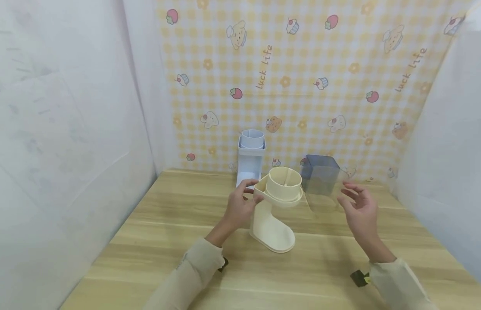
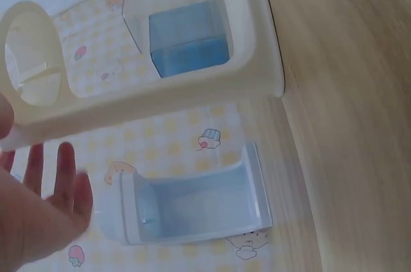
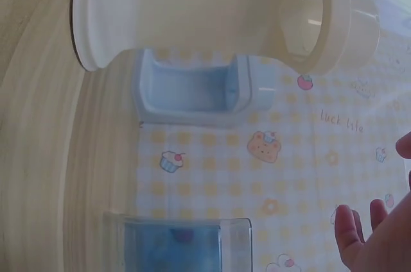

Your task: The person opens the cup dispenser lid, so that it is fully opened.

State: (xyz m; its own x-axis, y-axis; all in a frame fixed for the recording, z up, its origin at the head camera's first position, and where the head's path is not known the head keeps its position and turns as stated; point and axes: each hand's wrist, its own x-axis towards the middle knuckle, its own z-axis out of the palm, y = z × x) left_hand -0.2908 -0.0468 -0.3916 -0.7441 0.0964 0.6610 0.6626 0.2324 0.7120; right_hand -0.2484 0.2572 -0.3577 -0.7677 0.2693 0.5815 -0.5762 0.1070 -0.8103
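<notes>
A cream plastic stand (image 1: 275, 234) rises from the table on a rounded foot. Its top holds a round open collar (image 1: 284, 183) with a divider inside. My left hand (image 1: 240, 206) grips the left edge of that top, thumb in front and fingers behind. To the right, my right hand (image 1: 360, 211) hovers with loosely bent fingers and nothing in them. Nearest to it are a clear box (image 1: 322, 203) and a smoky blue see-through box (image 1: 322, 165) behind. In the right wrist view, the right hand (image 3: 379, 240) is apart from the cream stand (image 3: 186, 15).
Behind the cream stand, a pale blue stand (image 1: 250, 161) of similar build stands against the yellow checked backdrop (image 1: 287, 107). White cloth walls (image 1: 70, 129) close off both sides of the wooden table (image 1: 178, 215).
</notes>
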